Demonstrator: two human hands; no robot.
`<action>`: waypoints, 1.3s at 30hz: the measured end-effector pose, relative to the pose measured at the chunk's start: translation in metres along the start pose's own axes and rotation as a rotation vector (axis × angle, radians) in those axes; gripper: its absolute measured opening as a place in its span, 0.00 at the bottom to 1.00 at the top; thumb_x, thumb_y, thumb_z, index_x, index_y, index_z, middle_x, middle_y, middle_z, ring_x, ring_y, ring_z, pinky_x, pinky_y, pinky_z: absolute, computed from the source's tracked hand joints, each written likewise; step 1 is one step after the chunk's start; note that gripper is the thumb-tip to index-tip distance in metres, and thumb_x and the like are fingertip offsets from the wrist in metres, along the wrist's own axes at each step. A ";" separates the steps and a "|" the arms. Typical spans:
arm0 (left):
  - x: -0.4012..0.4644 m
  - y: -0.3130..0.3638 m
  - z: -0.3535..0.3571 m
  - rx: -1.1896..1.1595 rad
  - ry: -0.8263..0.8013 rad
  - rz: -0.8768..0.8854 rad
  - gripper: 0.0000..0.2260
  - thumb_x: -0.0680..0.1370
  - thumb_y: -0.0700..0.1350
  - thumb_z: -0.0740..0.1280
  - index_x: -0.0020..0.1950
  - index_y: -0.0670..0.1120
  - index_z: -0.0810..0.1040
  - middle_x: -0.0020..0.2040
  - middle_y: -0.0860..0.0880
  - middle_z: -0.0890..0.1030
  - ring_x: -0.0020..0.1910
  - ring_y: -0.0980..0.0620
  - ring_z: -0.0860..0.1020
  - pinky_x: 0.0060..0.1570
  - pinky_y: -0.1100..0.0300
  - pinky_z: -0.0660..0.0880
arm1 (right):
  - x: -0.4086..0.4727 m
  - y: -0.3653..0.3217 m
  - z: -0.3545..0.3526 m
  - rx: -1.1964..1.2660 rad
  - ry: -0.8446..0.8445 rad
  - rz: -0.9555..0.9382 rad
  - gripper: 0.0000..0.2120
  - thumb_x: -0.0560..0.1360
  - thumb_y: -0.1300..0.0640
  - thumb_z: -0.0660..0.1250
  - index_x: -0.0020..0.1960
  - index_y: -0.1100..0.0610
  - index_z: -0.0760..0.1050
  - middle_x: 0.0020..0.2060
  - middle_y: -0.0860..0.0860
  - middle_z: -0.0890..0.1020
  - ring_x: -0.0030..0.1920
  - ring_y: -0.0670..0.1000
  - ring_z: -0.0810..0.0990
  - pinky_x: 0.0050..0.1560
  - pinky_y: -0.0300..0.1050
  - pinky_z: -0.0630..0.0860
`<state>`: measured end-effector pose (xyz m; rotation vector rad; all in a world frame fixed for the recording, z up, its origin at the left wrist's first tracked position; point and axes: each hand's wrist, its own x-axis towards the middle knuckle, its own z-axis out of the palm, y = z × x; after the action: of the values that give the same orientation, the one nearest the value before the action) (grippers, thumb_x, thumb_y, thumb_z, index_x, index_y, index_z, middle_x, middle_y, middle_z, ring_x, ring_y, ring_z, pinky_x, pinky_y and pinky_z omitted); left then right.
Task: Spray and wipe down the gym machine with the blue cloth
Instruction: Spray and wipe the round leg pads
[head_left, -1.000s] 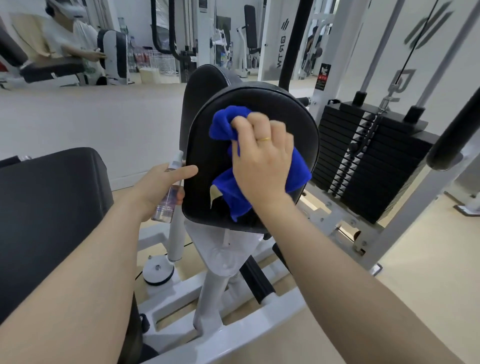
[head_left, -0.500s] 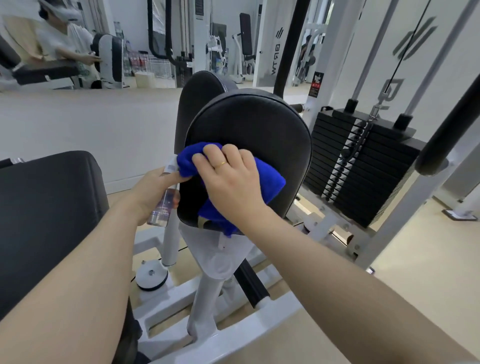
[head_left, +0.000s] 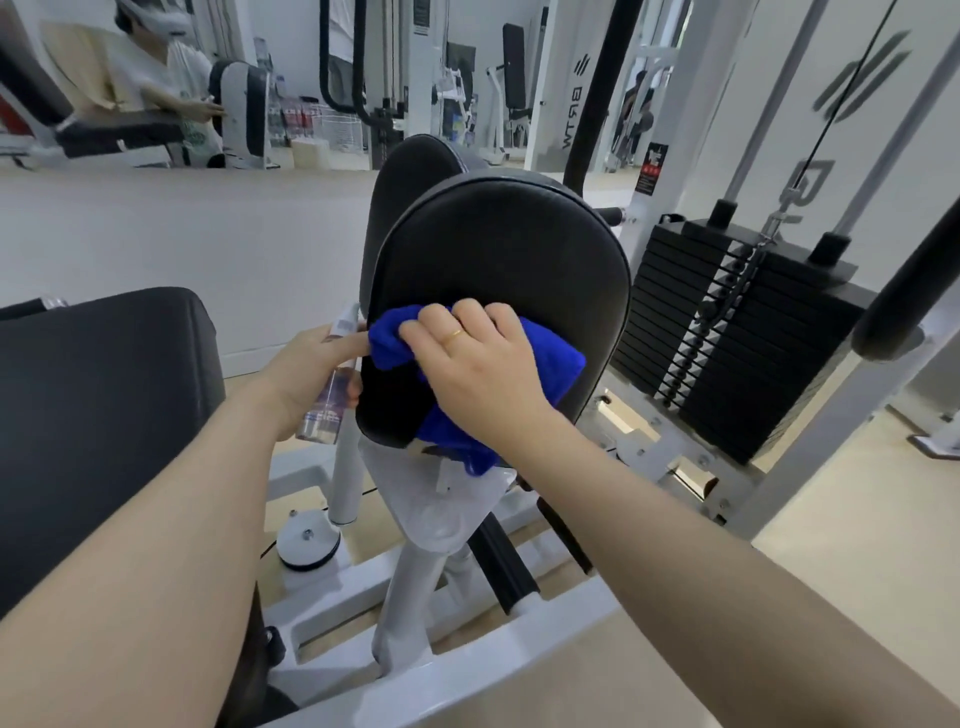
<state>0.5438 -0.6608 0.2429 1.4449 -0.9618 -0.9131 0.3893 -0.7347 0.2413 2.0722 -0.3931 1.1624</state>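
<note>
While the right hand (head_left: 480, 364) presses the bright blue terry cloth (head_left: 550, 364) against the rounded black vinyl pad (head_left: 498, 260) at the centre of the frame, its fingers curl over the cloth's upper edge and a gold ring shows on 1 finger. The cloth lies on the lower half of the pad, bunched under the palm, with a tail hanging past the pad's bottom edge toward the white steel post (head_left: 431, 519) beneath. Compared with 1.0 s ago, when cloth and hand sat high on the pad's face, both are now lower and further left; against 0.5 s ago the placing is nearly the same, the cloth's left end now reaching the pad's left rim.

The left hand (head_left: 306, 374), left of centre, grips a small clear plastic spray bottle (head_left: 324, 410) with a white nozzle, its forefinger stretched out so the tip touches the cloth's left end. The bottle is held just beside the pad's left edge, as in both earlier frames.

A second black cushion (head_left: 104, 415) fills the left side. A black weight stack (head_left: 727, 338) stands at the right, and a mirror (head_left: 156, 78) in the upper left reflects a person in a white shirt.
</note>
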 end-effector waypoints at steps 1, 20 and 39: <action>0.000 -0.001 -0.001 -0.006 -0.005 0.001 0.09 0.66 0.50 0.67 0.39 0.46 0.73 0.22 0.52 0.73 0.20 0.56 0.69 0.22 0.66 0.69 | 0.009 0.012 -0.003 -0.030 0.037 -0.015 0.11 0.75 0.63 0.59 0.43 0.55 0.79 0.39 0.50 0.80 0.35 0.53 0.75 0.38 0.47 0.67; 0.002 0.005 -0.002 0.142 0.048 -0.105 0.09 0.76 0.51 0.65 0.44 0.46 0.72 0.21 0.50 0.72 0.25 0.52 0.71 0.30 0.63 0.74 | -0.038 0.087 -0.017 -0.072 0.128 0.043 0.07 0.71 0.64 0.65 0.44 0.55 0.78 0.40 0.50 0.80 0.39 0.53 0.74 0.42 0.47 0.66; -0.012 0.009 -0.001 0.199 0.110 -0.123 0.11 0.77 0.54 0.62 0.47 0.47 0.72 0.21 0.51 0.73 0.27 0.50 0.71 0.40 0.58 0.73 | -0.106 0.039 -0.002 0.048 -0.211 -0.129 0.12 0.68 0.63 0.65 0.50 0.53 0.74 0.44 0.51 0.80 0.43 0.54 0.75 0.48 0.48 0.65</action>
<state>0.5402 -0.6497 0.2523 1.7215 -0.9089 -0.8350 0.3079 -0.7685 0.1704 2.2354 -0.3282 0.8891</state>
